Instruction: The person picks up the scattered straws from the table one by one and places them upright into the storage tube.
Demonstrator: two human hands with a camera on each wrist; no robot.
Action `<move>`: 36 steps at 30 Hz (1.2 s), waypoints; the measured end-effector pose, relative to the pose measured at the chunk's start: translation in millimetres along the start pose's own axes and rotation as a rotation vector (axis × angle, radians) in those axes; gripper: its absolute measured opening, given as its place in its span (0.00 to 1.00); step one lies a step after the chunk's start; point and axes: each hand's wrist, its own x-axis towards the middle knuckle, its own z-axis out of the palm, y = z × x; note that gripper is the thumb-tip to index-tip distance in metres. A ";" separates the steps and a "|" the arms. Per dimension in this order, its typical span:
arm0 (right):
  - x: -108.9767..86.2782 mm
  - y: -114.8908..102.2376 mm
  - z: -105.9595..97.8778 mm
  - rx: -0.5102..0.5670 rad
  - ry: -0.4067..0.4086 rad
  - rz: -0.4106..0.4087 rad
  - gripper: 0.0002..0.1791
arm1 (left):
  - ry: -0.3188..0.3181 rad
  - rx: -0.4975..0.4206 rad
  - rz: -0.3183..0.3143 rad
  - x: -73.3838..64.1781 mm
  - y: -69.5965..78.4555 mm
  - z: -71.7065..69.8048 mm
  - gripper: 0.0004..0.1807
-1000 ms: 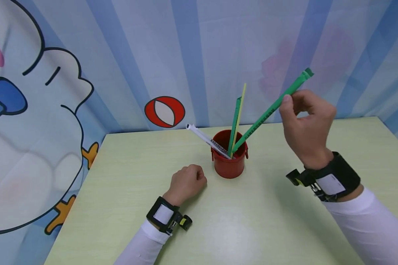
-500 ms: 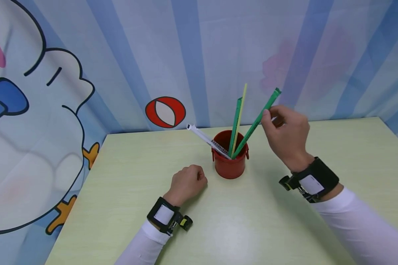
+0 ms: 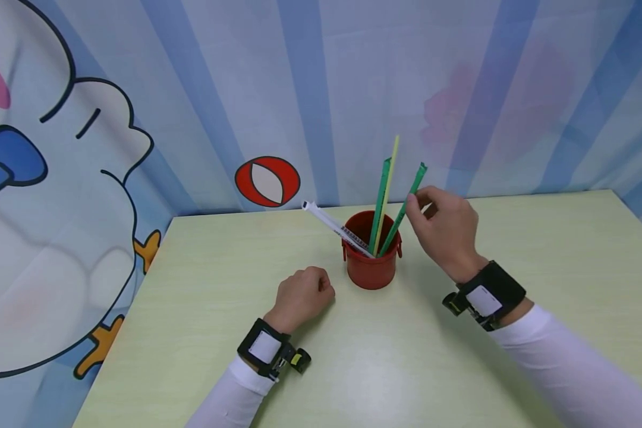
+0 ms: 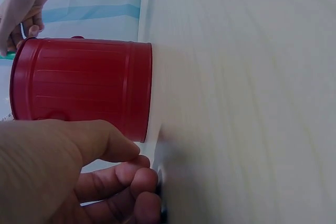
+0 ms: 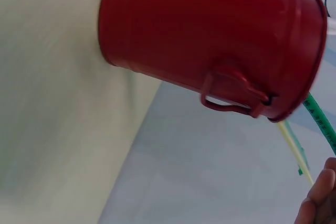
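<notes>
A small red bucket (image 3: 371, 273) with side handles stands upright on the table and holds several slim items. My right hand (image 3: 446, 229) pinches the upper part of a green wrapped straw (image 3: 402, 215) printed with dark letters, whose lower end is inside the bucket, slanting to the right. Beside it in the bucket are a second green wrapped straw (image 3: 380, 205), a thin yellow stick (image 3: 388, 181) and a white pen-like tube (image 3: 329, 222) leaning left. My left hand (image 3: 302, 300) rests on the table to the bucket's near left, fingers loosely curled and holding nothing.
The pale wooden table (image 3: 208, 255) ends at the back against a blue striped cloth (image 3: 353, 89) with cartoon prints. In the right wrist view, the bucket's looped handle (image 5: 231, 95) sticks out from its side.
My right hand has moved left and down toward the bucket, lowering the green wrapped straw deeper into it. The left hand and the bucket stay in place.
</notes>
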 end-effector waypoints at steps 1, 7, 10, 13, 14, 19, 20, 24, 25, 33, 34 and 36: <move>-1.5 1.2 1.7 -0.006 -0.011 0.009 0.14 | 0.001 0.000 0.001 0.0 0.0 0.2 0.10; -9.2 5.3 9.4 -0.018 -0.051 0.046 0.14 | 0.000 -0.007 0.000 0.2 -0.2 1.4 0.10; -11.6 7.3 12.9 -0.026 -0.061 0.056 0.14 | 0.001 -0.008 -0.001 0.3 -0.4 1.7 0.10; -13.5 8.8 15.8 -0.028 -0.068 0.065 0.14 | 0.005 -0.007 0.000 0.3 -0.5 1.8 0.10; -14.0 9.0 16.5 -0.029 -0.071 0.068 0.14 | 0.006 -0.007 0.000 0.3 -0.6 1.9 0.10; -16.4 9.5 19.2 -0.033 -0.101 0.084 0.15 | 0.004 -0.010 0.000 0.2 -0.4 1.7 0.10; -16.6 9.3 19.5 -0.034 -0.109 0.089 0.15 | 0.003 -0.010 -0.001 0.2 -0.5 1.7 0.10; -17.5 8.7 19.7 -0.034 -0.137 0.101 0.14 | -0.005 -0.011 -0.004 0.6 -0.4 1.7 0.10; -17.5 8.6 19.4 -0.033 -0.141 0.101 0.14 | -0.006 -0.012 -0.004 0.6 -0.2 1.7 0.10; -26.9 15.0 9.0 -0.044 -0.161 0.155 0.17 | -0.008 -0.026 0.002 0.6 0.9 0.9 0.10; -29.8 17.7 6.5 -0.043 -0.166 0.165 0.18 | -0.002 -0.035 0.004 0.7 0.8 0.3 0.10; -36.2 23.7 1.3 -0.040 -0.188 0.181 0.19 | 0.026 -0.052 0.012 1.2 0.0 -1.2 0.09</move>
